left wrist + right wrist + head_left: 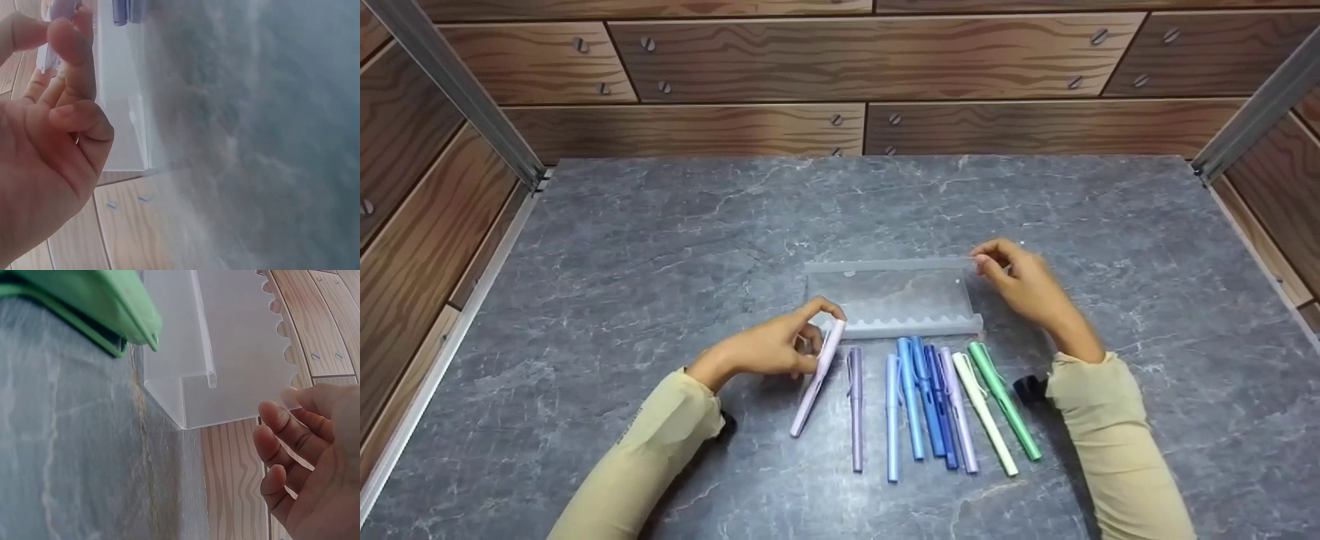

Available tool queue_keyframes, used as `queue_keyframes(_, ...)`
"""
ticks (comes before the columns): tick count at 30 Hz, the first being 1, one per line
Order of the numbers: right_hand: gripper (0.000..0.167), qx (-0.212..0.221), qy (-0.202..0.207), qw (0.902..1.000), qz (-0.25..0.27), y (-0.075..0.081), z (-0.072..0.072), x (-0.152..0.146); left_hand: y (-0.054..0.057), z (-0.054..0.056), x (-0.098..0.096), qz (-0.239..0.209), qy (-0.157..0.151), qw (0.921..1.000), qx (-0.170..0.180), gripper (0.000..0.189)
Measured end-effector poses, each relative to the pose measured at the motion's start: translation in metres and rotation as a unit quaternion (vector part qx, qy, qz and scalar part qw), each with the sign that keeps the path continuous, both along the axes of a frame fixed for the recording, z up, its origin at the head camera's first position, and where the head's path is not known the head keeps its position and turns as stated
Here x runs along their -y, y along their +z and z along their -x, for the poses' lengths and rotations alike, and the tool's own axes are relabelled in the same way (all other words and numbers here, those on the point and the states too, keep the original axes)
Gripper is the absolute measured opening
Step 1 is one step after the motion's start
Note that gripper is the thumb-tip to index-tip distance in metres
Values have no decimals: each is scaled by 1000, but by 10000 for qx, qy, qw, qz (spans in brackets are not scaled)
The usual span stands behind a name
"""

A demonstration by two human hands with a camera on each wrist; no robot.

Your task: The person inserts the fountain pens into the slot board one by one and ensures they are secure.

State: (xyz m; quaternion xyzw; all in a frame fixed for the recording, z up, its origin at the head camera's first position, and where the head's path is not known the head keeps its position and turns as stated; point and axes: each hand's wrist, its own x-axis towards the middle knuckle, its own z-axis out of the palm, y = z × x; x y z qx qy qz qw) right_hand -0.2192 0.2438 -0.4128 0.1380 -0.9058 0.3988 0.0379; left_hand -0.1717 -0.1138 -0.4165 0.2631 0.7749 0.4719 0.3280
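Note:
My left hand [769,345] pinches a pale pink pen [819,379] near its upper end, and the pen leans with its lower end toward me. Right beside it lies a muted purple pen [856,409]. Behind the pens a clear plastic pen case [892,328] lies opened, its lid with a scalloped edge raised in the right wrist view. At that lid's corner, the thumb and forefinger of my right hand [315,450] pinch the plastic. In the left wrist view, my left hand [62,124] hides most of the pen it holds.
A row of pens lies in front of the case: a light blue pen [892,416], several darker blue ones, a lavender pen [958,409], a cream pen [985,412] and a green pen [1005,401]. Wood-patterned panels [877,60] border the grey marbled table [675,225].

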Motion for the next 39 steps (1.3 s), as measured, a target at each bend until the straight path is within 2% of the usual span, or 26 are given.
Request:
queue_keyframes(11, 23, -32, 25, 10000, -76, 0, 0, -1, 7, 3, 2, -5, 650, 9979, -65, 65)
queue_keyframes(20, 23, -24, 23, 10000, -53, 1, 0, 0, 13, 10, 5, -256, 1252, 9883, -835, 63)
queue_keyframes(26, 22, -32, -25, 10000, -21, 1, -1, 0, 22, 14, 4, -278, 1760, 9752, -1313, 63)
queue_keyframes(31, 22, -40, -43, 10000, -6, 0, -1, 0, 28, 17, 2, -155, 2193, 9590, -1787, 61)
queue_keyframes(39, 22, -107, -36, 9999, -110, -2, 0, 0, 35, 23, -1, 143, 2646, 9303, -2538, 62)
